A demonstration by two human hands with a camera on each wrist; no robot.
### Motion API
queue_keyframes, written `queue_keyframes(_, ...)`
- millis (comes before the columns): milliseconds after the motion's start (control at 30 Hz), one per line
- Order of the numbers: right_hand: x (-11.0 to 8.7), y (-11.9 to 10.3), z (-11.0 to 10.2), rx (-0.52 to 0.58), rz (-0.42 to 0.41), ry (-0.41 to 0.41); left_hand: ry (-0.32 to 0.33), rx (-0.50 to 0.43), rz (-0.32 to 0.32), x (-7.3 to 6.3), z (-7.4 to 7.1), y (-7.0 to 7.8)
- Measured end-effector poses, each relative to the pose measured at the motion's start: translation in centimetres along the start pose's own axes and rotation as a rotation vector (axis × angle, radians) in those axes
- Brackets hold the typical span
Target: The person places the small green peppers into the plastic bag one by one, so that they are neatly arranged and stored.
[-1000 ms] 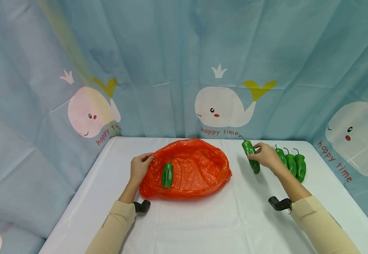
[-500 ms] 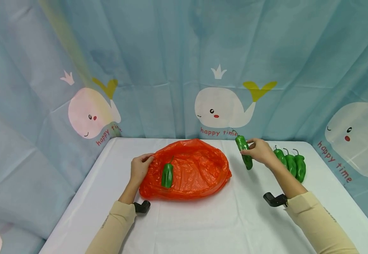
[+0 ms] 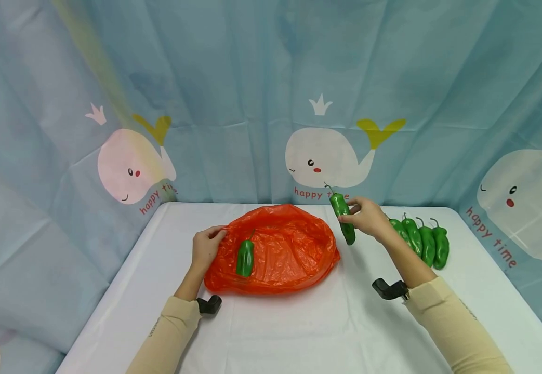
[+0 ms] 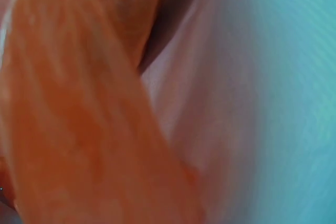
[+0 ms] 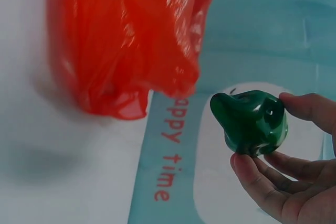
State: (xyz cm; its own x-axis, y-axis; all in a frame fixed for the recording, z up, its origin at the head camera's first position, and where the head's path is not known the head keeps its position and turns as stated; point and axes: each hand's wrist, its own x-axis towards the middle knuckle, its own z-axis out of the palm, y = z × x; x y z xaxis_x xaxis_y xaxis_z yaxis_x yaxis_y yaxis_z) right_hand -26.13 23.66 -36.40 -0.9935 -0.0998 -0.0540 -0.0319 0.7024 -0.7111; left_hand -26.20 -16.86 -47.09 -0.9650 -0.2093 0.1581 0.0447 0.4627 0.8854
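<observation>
Across a white-covered table [image 3: 275,332], a red plastic bag [image 3: 289,254] lies spread open, its film likely feather-light, limp and prone to folding in, so the rim is your best hold. Four green peppers [image 3: 427,246] line up at the right, partly behind your forearm. Your left hand [image 3: 204,249] pinches the bag's left rim; your right hand [image 3: 369,215] holds a pepper off the table, thumb opposite fingers. That held pepper [image 3: 341,208] hangs tilted just right of the bag, apart from it; another pepper [image 3: 245,258] lies inside, toward the left. Expect each to be light and firm but slick under its gloss, easily bruised by a hard squeeze: grip it around the middle, sparing the thin, curling stem [image 3: 328,187], which looks apt to snap.
</observation>
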Motion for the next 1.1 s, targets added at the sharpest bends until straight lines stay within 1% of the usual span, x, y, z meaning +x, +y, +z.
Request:
queue_keyframes(167, 0.3, -1.0, 1.0, 0.043, -0.017, -0.006, 0.010, 0.009, 0.012, 0.0, 0.0, 0.1)
queue_keyframes(433, 1.0, -2.3, 2.9, 0.078, -0.035, -0.034, 0.009, 0.010, 0.005, 0.0, -0.1, 0.0)
queue_keyframes(600, 1.0, -3.2, 4.2, 0.094, -0.015, -0.052, 0.020, 0.016, 0.019, 0.1, -0.2, 0.0)
queue_keyframes(933, 0.9, -4.3, 7.1, 0.113, -0.023, -0.055, 0.007, -0.005, 0.016, 0.4, 0.0, 0.0)
queue_keyframes(1033, 0.9, -4.5, 7.9, 0.123, -0.022, -0.060, 0.009, -0.001, 0.024, 0.4, 0.0, -0.1)
queue_keyframes(1100, 0.9, -4.5, 8.4, 0.134, -0.025, -0.066, 0.004, 0.002, 0.018, 0.4, 0.1, -0.1)
